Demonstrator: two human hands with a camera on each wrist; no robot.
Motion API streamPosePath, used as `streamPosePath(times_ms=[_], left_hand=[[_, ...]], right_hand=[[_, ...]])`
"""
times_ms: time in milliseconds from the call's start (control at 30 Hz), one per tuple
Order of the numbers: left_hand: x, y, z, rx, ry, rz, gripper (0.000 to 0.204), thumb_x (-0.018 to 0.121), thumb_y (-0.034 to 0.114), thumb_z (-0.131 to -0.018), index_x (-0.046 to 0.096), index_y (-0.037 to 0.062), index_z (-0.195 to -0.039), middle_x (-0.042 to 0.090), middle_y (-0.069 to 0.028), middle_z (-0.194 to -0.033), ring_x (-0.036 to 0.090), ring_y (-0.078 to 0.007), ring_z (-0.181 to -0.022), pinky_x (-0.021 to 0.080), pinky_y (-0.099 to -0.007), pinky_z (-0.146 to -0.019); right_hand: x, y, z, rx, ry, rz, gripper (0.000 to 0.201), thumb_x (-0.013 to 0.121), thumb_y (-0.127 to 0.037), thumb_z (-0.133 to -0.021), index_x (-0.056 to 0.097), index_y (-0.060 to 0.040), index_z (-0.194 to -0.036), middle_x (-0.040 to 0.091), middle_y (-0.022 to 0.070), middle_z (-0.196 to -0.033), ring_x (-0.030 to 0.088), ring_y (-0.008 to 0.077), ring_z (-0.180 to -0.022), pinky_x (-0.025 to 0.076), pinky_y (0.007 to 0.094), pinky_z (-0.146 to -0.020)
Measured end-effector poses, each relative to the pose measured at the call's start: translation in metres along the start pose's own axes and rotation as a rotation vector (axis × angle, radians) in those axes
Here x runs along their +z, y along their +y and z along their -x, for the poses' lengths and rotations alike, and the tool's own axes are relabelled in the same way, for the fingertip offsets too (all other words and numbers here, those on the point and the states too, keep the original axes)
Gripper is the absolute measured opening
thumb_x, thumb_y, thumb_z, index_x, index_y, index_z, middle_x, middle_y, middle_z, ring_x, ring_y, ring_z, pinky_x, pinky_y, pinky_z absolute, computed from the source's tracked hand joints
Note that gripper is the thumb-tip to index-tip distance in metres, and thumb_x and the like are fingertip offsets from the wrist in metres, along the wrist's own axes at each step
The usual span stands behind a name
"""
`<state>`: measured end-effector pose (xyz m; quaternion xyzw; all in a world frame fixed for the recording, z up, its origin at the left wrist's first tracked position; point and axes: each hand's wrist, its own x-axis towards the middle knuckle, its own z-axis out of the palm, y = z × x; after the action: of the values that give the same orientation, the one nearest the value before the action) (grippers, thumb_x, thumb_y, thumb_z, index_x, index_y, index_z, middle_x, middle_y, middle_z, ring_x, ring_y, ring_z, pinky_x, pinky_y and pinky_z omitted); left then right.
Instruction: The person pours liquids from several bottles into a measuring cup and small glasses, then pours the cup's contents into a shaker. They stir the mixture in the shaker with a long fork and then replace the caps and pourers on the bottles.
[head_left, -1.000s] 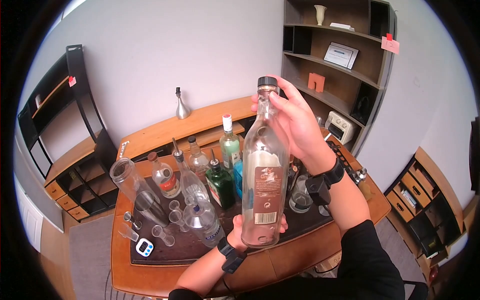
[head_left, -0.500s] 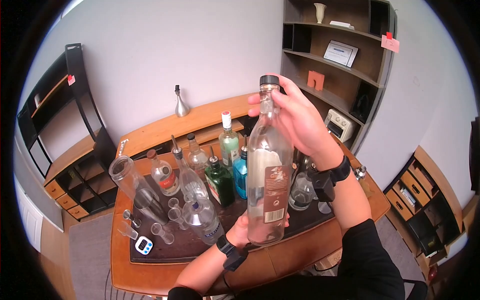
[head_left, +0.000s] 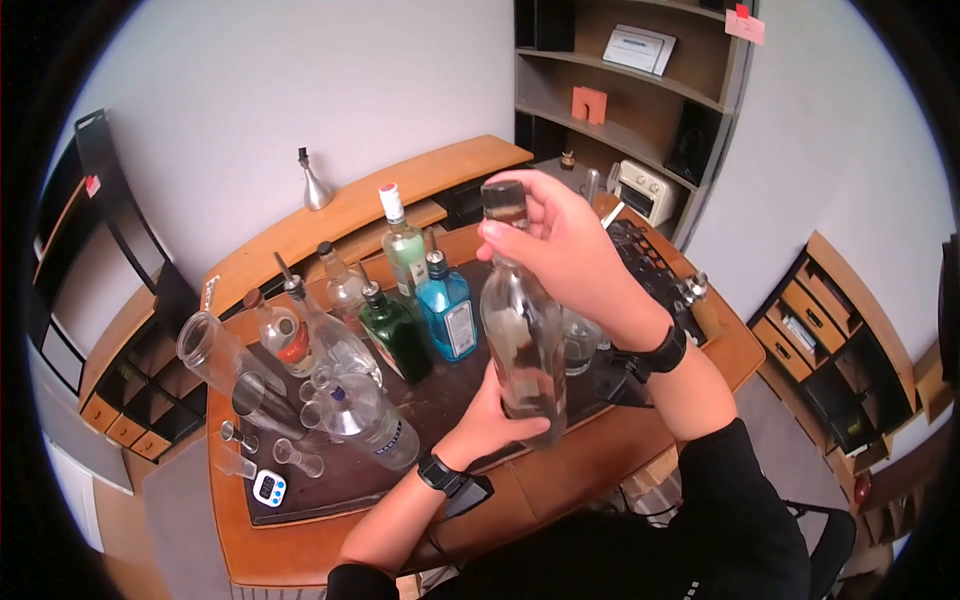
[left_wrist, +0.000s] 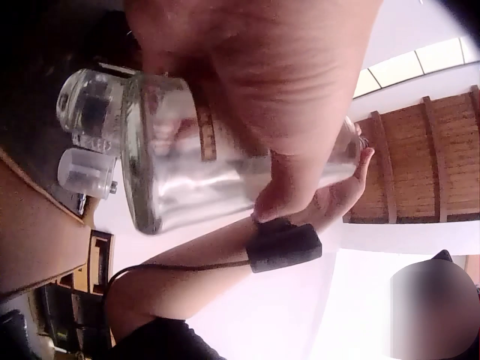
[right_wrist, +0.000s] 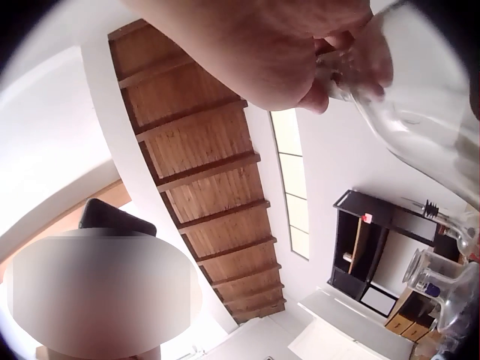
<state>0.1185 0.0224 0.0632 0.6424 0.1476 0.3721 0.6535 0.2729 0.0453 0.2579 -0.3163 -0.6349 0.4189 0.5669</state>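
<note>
A tall clear glass bottle (head_left: 522, 325) with a black cap (head_left: 503, 194) is held upright, slightly tilted, over the front of the desk. Low on its body, my left hand (head_left: 490, 425) grips it, thumb across the near side. My right hand (head_left: 575, 250) wraps the neck just under the cap, thumb in front. In the left wrist view the bottle's thick base (left_wrist: 142, 157) and part of a brown label (left_wrist: 204, 124) show past the palm. The right wrist view has the bottle's shoulder (right_wrist: 420, 97) beside my right hand (right_wrist: 262, 56).
Several bottles stand behind and left, including a blue bottle (head_left: 447, 315), a green bottle (head_left: 395, 335) and a clear bottle (head_left: 370, 425) lying close in front. Nearby are a tall mixing glass (head_left: 225, 350), small glasses (head_left: 298, 458) and a white timer (head_left: 269, 487). A black rack (head_left: 650, 255) sits at right.
The bottle has turned, so its brown back label no longer faces the head camera. The right hand has shifted round the neck below the cap. The head view has swung right and down.
</note>
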Motion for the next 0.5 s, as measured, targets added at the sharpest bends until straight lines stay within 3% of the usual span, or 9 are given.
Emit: streamPosePath(times_ms=[33,67,100,200,367,433,500], left_hand=[[0.003,-0.007,0.001,0.053,0.075,-0.005,0.104,0.085,0.004,-0.075,0.019,0.0088,-0.155,0.056,-0.0073,-0.130,0.055,-0.0169,-0.123,0.045,-0.0403,-0.106],[0.007,-0.002,0.000,0.071,0.129,-0.207,0.106,0.086,0.008,-0.075,0.017,0.0055,-0.156,0.053,-0.0123,-0.137,0.055,-0.0222,-0.126,0.045,-0.0411,-0.106],[0.012,-0.001,0.000,0.060,0.126,-0.206,0.106,0.086,0.008,-0.075,0.017,0.0055,-0.156,0.053,-0.0123,-0.137,0.055,-0.0222,-0.126,0.045,-0.0411,-0.106],[0.022,0.001,-0.003,0.154,0.391,-0.592,0.112,0.085,0.011,-0.072,0.013,-0.0010,-0.156,0.047,-0.0219,-0.145,0.050,-0.0337,-0.133,0.043,-0.0420,-0.109],[0.018,-0.004,-0.002,0.219,0.387,-0.467,0.109,0.082,0.007,-0.071,0.015,-0.0004,-0.156,0.047,-0.0202,-0.145,0.050,-0.0315,-0.134,0.042,-0.0416,-0.109],[0.016,-0.001,-0.001,0.243,0.374,-0.430,0.109,0.082,0.006,-0.070,0.016,0.0004,-0.157,0.047,-0.0187,-0.145,0.050,-0.0301,-0.134,0.042,-0.0410,-0.110],[0.015,0.006,0.002,0.137,0.248,-0.248,0.109,0.081,0.002,-0.068,0.018,0.0027,-0.157,0.048,-0.0138,-0.145,0.050,-0.0259,-0.134,0.042,-0.0398,-0.111]], right_hand=[[-0.002,0.003,0.000,-0.035,0.006,0.008,0.038,0.067,-0.003,-0.095,0.049,0.0038,-0.128,0.065,0.0070,-0.102,0.066,0.0127,-0.088,0.055,0.0280,-0.078],[-0.002,0.006,-0.001,-0.095,0.060,0.043,0.036,0.068,-0.004,-0.093,0.052,0.0041,-0.124,0.067,0.0078,-0.101,0.065,0.0126,-0.089,0.054,0.0283,-0.079],[-0.001,0.006,-0.001,-0.088,0.067,0.038,0.036,0.068,-0.004,-0.093,0.052,0.0041,-0.124,0.067,0.0078,-0.101,0.065,0.0126,-0.089,0.054,0.0283,-0.079],[0.009,-0.003,-0.003,-0.297,0.237,0.224,0.031,0.070,-0.005,-0.089,0.057,0.0046,-0.115,0.071,0.0105,-0.101,0.066,0.0138,-0.090,0.054,0.0302,-0.081],[0.013,-0.006,-0.004,-0.372,0.221,0.269,0.034,0.072,-0.007,-0.089,0.056,0.0044,-0.116,0.070,0.0110,-0.101,0.067,0.0147,-0.087,0.054,0.0304,-0.077],[0.009,-0.015,-0.003,-0.248,0.146,0.190,0.036,0.072,-0.007,-0.090,0.054,0.0045,-0.119,0.069,0.0102,-0.103,0.067,0.0148,-0.090,0.054,0.0303,-0.079],[0.006,-0.015,-0.007,-0.226,0.052,0.079,0.036,0.071,-0.010,-0.092,0.054,0.0043,-0.121,0.068,0.0094,-0.104,0.066,0.0145,-0.091,0.054,0.0301,-0.080]])
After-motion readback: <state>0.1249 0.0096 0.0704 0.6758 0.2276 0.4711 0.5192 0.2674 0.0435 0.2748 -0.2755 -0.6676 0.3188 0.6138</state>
